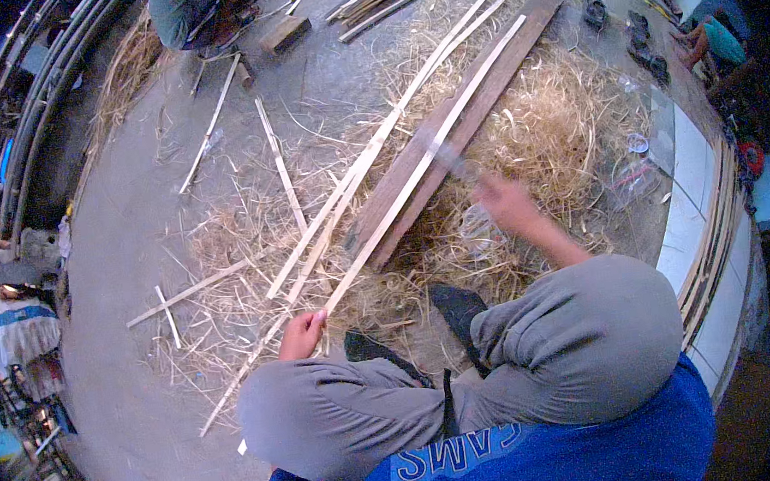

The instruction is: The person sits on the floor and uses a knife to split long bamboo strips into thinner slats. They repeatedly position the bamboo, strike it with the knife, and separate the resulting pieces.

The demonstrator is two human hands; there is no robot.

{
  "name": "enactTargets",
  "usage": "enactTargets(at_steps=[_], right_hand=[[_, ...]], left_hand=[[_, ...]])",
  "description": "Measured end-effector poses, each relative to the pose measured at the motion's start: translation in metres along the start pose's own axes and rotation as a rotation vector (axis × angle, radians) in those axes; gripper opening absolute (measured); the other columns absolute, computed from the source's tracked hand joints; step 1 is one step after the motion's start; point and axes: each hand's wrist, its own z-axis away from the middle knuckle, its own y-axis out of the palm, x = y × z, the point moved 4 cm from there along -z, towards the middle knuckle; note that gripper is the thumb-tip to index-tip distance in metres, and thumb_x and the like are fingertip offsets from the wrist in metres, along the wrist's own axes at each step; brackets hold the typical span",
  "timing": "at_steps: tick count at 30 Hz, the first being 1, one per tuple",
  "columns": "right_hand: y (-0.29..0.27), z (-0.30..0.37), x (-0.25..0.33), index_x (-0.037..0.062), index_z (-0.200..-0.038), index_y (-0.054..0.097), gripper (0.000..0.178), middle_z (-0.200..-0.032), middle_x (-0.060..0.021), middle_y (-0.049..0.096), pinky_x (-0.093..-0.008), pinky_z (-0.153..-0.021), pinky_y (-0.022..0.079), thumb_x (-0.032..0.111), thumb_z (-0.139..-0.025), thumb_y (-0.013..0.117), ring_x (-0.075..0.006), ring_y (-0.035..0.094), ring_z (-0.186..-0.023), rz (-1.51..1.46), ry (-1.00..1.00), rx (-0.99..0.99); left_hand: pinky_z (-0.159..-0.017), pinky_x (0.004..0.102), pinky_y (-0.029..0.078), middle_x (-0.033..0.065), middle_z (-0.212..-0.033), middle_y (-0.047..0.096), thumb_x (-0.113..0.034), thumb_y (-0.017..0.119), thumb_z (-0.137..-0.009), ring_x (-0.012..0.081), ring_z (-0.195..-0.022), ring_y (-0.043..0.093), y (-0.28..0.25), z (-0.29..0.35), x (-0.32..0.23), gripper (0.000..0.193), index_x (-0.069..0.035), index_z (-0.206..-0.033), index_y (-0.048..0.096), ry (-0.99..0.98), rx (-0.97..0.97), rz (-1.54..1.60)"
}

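Note:
My left hand [301, 335] pinches the near end of a long pale strip, apparently bamboo [384, 226], beside my left knee. The strip runs away to the upper right and lies along a dark wooden plank [504, 85]. My right hand [507, 203] is closed around the handle of a knife [443, 151], its blade smeared by motion. The blade crosses the strip around its middle; whether it cuts in cannot be made out. Just left of the plank, other long pale strips [376, 144] lie side by side.
Curly shavings [551, 132] are heaped right of the plank and scattered leftward. Loose sticks [210, 127] lie on the concrete floor [116, 239]. A wooden block [285, 35] sits near another person [187, 14] at the far left. A second person [716, 40] is at the far right.

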Motion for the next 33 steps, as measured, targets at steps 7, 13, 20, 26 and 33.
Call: enactTargets(at_steps=[7, 13, 20, 26, 33], right_hand=[[0.024, -0.007, 0.016, 0.0111, -0.112, 0.058, 0.034, -0.086, -0.0191, 0.066, -0.0476, -0.071, 0.051, 0.036, -0.089, 0.057, -0.0376, 0.064, -0.081, 0.141, -0.036, 0.242], [0.057, 0.028, 0.043, 0.0098, -0.106, 0.059, 0.034, -0.084, -0.0201, 0.065, -0.0496, -0.068, 0.052, 0.040, -0.091, 0.054, -0.0404, 0.064, -0.077, 0.119, -0.362, 0.242], [0.017, 0.001, 0.027, 0.0105, -0.107, 0.059, 0.035, -0.091, -0.0220, 0.065, -0.0498, -0.069, 0.051, 0.041, -0.090, 0.054, -0.0408, 0.064, -0.080, 0.025, 0.044, 0.120], [0.008, -0.020, 0.001, 0.0142, -0.114, 0.059, 0.036, -0.094, -0.0198, 0.066, -0.0487, -0.070, 0.052, 0.041, -0.091, 0.053, -0.0386, 0.064, -0.080, 0.240, 0.028, 0.161], [0.017, -0.004, 0.036, 0.0087, -0.098, 0.060, 0.031, -0.082, -0.0221, 0.065, -0.0534, -0.066, 0.049, 0.038, -0.089, 0.056, -0.0429, 0.063, -0.076, 0.096, 0.077, 0.113]], left_hand=[[-0.049, 0.0304, 0.035, 0.0044, -0.056, 0.054, -0.045, 0.048, -0.095, 0.0135, -0.052, 0.047, -0.001, 0.020, 0.054, 0.051, -0.003, -0.071, 0.061, -0.139, 0.024, -0.151], [-0.048, 0.0298, 0.037, 0.0034, -0.056, 0.055, -0.048, 0.049, -0.095, 0.0127, -0.051, 0.049, 0.036, -0.037, -0.041, 0.055, -0.001, -0.072, 0.064, 0.038, 0.044, 0.147], [-0.048, 0.0270, 0.037, 0.0025, -0.054, 0.052, -0.043, 0.048, -0.097, 0.0098, -0.050, 0.047, 0.026, -0.021, -0.010, 0.048, -0.002, -0.076, 0.065, -0.097, 0.171, 0.134], [-0.045, 0.0278, 0.030, -0.0014, -0.056, 0.046, -0.036, 0.051, -0.096, 0.0077, -0.048, 0.037, 0.017, -0.005, -0.018, 0.040, -0.003, -0.075, 0.059, 0.002, 0.247, 0.044], [-0.053, 0.0334, 0.038, 0.0077, -0.059, 0.050, -0.039, 0.051, -0.095, 0.0144, -0.056, 0.046, 0.025, -0.022, -0.056, 0.044, 0.001, -0.079, 0.059, 0.135, 0.025, -0.102]])
